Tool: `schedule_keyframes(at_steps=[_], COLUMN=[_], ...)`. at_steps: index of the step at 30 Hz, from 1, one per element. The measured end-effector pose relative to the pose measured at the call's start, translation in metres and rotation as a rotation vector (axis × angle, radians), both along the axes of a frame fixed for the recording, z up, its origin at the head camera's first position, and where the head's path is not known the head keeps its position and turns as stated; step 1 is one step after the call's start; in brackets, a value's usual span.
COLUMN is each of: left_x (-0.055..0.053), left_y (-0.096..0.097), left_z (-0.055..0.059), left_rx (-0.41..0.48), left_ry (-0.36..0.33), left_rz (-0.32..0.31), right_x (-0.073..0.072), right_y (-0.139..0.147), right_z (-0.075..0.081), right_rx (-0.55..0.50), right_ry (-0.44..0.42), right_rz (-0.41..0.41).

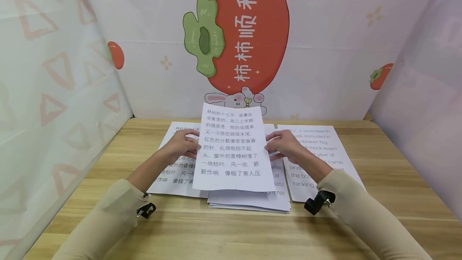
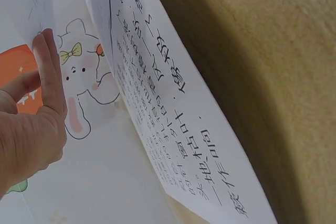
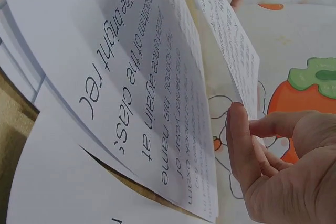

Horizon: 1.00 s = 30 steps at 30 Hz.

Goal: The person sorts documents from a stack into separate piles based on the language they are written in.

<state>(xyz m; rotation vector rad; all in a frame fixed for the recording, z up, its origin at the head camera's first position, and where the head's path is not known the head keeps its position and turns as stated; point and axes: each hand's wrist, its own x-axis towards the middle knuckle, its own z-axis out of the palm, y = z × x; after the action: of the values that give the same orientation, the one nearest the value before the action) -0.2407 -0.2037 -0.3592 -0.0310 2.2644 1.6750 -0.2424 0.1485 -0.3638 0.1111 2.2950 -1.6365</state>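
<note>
Bearing black Chinese print, the white sheet is pinched by both hands.

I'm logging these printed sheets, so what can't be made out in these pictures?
Head view: much text on the middle English stack, covered by the raised Chinese sheet.
Head view: several words on the left Chinese sheet, behind the left hand and the raised Chinese sheet.
Head view: some words on the right English sheet, behind the right hand.
Left wrist view: most of the raised Chinese sheet, cut off by the picture's edge.
</note>
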Motion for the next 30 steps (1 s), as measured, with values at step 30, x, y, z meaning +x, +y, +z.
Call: schedule_keyframes(at_steps=[30], left_x=[0.007], left_y=[-0.044], left_z=[0.006], left_rx=[-0.091], left_ry=[0.044], left_rz=[0.106], right_x=[-0.007], right_y=[-0.056], right_z=[-0.01], right_rx=[-0.193], right_ry=[0.012], right_rz=[0.054])
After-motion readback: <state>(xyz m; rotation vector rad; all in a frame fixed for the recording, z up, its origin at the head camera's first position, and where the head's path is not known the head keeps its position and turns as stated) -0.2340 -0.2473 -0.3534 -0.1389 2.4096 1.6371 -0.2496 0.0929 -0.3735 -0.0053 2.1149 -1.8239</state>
